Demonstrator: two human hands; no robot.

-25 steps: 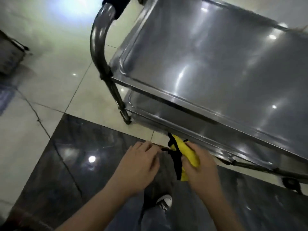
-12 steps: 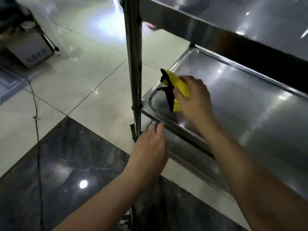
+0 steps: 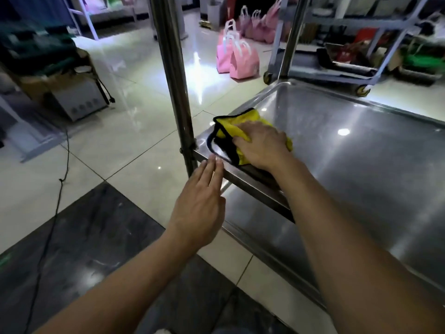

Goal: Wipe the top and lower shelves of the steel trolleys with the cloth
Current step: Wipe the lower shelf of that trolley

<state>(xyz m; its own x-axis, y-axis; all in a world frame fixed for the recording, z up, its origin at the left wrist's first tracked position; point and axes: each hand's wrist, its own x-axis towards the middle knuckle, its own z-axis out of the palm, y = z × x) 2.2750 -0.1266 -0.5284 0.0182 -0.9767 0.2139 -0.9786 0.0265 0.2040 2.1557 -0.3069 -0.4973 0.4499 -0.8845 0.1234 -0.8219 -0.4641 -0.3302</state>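
Since half a second ago, my right hand [image 3: 262, 145] has carried the cloth down from the corner's edge and laid it flat on the lower shelf [image 3: 337, 150], while my left hand [image 3: 198, 206] has risen to the shelf's front rim.

That steel shelf fills the right side of my view, with another shelf showing just below its front edge. An upright steel post [image 3: 173, 75] stands at its near left corner. Pale floor tiles [image 3: 134, 131] spread to the left, and pink bags [image 3: 237, 53] sit well beyond.

My right hand presses the yellow, black-edged cloth [image 3: 228, 131] onto the shelf's near left corner, fingers spread and slightly bent over it. My left hand's fingers [image 3: 212, 168] are straight and together, tips touching the rim just right of the post, gripping nothing.
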